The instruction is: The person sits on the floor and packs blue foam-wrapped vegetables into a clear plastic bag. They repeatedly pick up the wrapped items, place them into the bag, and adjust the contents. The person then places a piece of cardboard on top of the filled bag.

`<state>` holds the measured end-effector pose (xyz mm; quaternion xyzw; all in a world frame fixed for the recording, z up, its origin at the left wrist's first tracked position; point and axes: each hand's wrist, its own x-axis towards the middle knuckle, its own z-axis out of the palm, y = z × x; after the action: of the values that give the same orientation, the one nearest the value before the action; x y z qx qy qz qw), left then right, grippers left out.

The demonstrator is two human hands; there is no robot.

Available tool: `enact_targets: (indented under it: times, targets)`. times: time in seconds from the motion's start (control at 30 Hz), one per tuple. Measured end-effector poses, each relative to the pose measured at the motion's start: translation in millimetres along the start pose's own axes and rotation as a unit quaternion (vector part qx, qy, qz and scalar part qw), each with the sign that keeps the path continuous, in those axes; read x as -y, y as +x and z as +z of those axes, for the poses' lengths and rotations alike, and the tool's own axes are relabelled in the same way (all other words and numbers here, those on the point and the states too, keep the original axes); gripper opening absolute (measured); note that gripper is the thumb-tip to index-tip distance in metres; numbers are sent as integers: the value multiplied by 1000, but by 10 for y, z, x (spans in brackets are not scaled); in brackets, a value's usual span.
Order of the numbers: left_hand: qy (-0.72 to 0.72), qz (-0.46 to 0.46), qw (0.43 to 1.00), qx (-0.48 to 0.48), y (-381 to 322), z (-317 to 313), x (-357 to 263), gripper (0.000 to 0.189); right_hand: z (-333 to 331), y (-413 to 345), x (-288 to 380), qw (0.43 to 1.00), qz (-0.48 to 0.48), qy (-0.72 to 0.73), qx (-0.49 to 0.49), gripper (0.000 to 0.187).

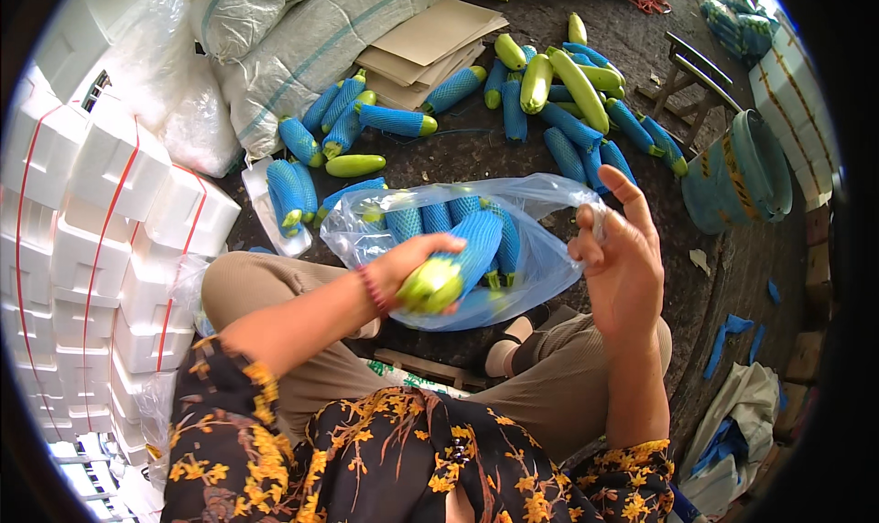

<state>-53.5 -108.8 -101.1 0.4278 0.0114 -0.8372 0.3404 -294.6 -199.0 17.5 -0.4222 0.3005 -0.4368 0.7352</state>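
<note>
My left hand [404,265] grips a pale green zucchini in a blue foam net sleeve [477,241] near its bare end, which is slightly blurred. The zucchini is tilted over the mouth of a clear plastic bag [549,258]. With thumb and fingers, my right hand [626,269] pinches the bag's rim on the right side and holds it up. Inside the bag lie several other netted zucchini [435,219] side by side. Part of the bag's contents is hidden behind my left hand and the held zucchini.
Netted and bare zucchini [538,87] lie heaped beyond the bag, with more netted ones [343,114] to the left. Flat cardboard sheets [436,32] lean by large woven sacks [329,49]. White foam boxes [103,159] are stacked left; a teal bucket [728,172] stands right.
</note>
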Motion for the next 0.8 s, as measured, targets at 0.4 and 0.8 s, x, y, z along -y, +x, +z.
enact_targets:
  times: [0.4,0.8]
  targets:
    - [140,77,976,-149,1391,-337,-171,82,-94,55,50,999,42,19,11,65]
    - [197,118,967,-108,-73,69,209,95,-128,15,65,998,67,3,-1,63]
